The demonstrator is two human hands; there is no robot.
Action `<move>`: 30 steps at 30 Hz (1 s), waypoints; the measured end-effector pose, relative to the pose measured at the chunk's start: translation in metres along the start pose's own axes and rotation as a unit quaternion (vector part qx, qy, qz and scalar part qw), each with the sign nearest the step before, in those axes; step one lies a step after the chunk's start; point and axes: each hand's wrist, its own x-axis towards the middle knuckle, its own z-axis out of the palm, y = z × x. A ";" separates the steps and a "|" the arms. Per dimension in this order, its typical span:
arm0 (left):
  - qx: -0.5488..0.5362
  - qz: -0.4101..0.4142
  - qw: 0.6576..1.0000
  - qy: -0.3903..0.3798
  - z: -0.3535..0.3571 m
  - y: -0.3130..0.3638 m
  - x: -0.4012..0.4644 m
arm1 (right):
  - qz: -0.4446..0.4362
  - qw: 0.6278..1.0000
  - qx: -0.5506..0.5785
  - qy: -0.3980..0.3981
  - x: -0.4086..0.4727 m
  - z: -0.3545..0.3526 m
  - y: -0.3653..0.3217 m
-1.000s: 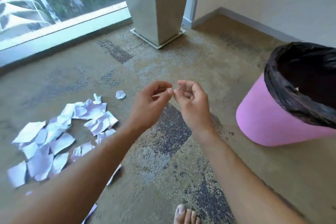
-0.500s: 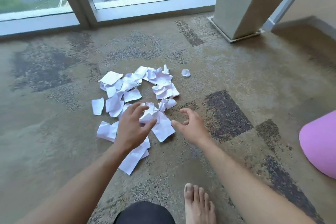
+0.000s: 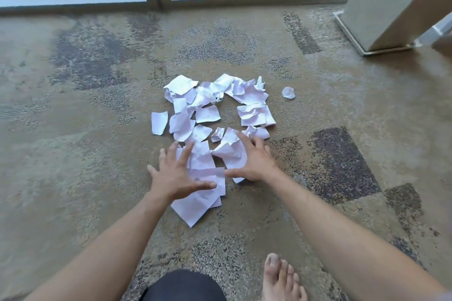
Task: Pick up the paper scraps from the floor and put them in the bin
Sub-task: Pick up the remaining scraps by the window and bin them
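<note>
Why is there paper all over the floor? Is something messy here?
Yes. Torn, crumpled paper scraps lie scattered on the carpet, and one small ball sits apart to the right. The left hand and right hand press flat on the nearest scraps.

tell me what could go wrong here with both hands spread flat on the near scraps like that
1. The left hand and right hand lie flat on the paper scraps nearest the person, so a scoop may catch only those and leave the far ones.
2. The small crumpled ball lies apart to the right and could be missed.
3. No bin is in view, so loose scraps may drop while carried.
</note>
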 end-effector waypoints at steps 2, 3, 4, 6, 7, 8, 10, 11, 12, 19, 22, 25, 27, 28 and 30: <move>0.032 0.033 0.999 -0.007 0.007 0.008 0.000 | -0.008 1.000 -0.012 -0.016 0.006 0.003 -0.009; 0.049 0.049 0.998 -0.007 0.010 0.012 -0.002 | -0.012 0.999 -0.024 -0.019 0.007 0.005 -0.012; 0.067 0.063 0.996 -0.006 0.013 0.014 -0.003 | -0.017 0.999 -0.039 -0.019 0.007 0.009 -0.015; 0.111 0.085 0.990 0.000 0.017 0.018 -0.008 | -0.029 0.997 -0.077 -0.008 0.004 0.016 -0.019; 0.130 0.094 0.987 0.005 0.019 0.020 -0.010 | -0.035 0.995 -0.093 0.001 0.002 0.019 -0.021; 0.139 0.100 0.985 0.012 0.020 0.021 -0.013 | -0.040 0.994 -0.098 0.009 0.001 0.023 -0.023; 0.119 0.102 0.987 0.021 0.021 0.025 -0.015 | -0.042 0.996 -0.073 0.019 -0.002 0.029 -0.024; 0.098 0.101 0.990 0.022 0.021 0.026 -0.017 | -0.043 0.997 -0.052 0.023 -0.003 0.031 -0.023; 0.072 0.099 0.992 0.018 0.022 0.026 -0.018 | -0.046 0.998 -0.033 0.028 -0.005 0.033 -0.023; -0.102 0.095 0.990 0.021 0.026 0.020 -0.021 | -0.074 0.992 0.085 0.061 -0.019 0.044 -0.022; -0.149 0.106 0.983 0.033 0.024 0.018 -0.021 | -0.056 0.980 0.182 0.060 -0.021 0.041 -0.016; -0.243 0.086 0.966 0.005 0.019 0.016 -0.020 | -0.029 0.966 0.253 0.045 -0.023 0.037 -0.005; -0.310 0.073 0.948 -0.014 0.017 0.017 -0.020 | -0.009 0.945 0.326 0.037 -0.027 0.036 0.002; -0.335 0.075 0.939 -0.019 0.016 0.019 -0.020 | -0.001 0.932 0.360 0.035 -0.030 0.034 0.006; -0.382 0.081 0.920 -0.035 0.012 0.026 -0.022 | 0.006 0.908 0.418 0.037 -0.037 0.025 0.012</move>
